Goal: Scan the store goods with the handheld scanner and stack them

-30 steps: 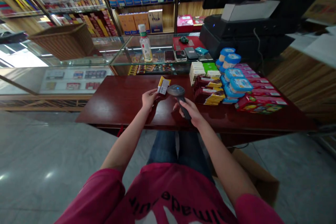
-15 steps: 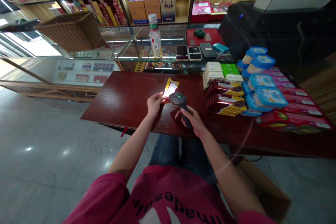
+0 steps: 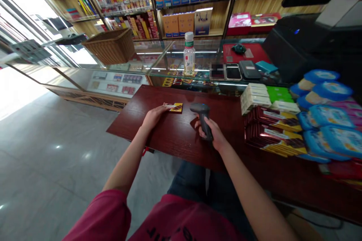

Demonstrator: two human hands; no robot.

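Note:
A flat chocolate bar [image 3: 177, 107] in a yellow and dark red wrapper lies low at the wooden counter [image 3: 175, 135]. My left hand [image 3: 154, 116] has its fingers closed over the bar's left end, covering that part; the thumb is hidden. In my right hand [image 3: 210, 130] is a dark barcode scanner [image 3: 201, 109], gripped by its handle. The scanner's head points left and is held above the counter, to the right of the bar and apart from it.
Right of the scanner are stacked chocolate bars [image 3: 271, 131], white and green packs [image 3: 256, 98] and blue-lidded tubs [image 3: 330, 116]. A bottle [image 3: 189, 56] and phones [image 3: 233, 71] stand or lie on the glass case behind. A wicker basket [image 3: 111, 47] sits at back left.
My left hand has moved left with the chocolate bar, away from the scanner, and the bar now lies flatter. The bright scanner light on it is gone. The view has shifted left.

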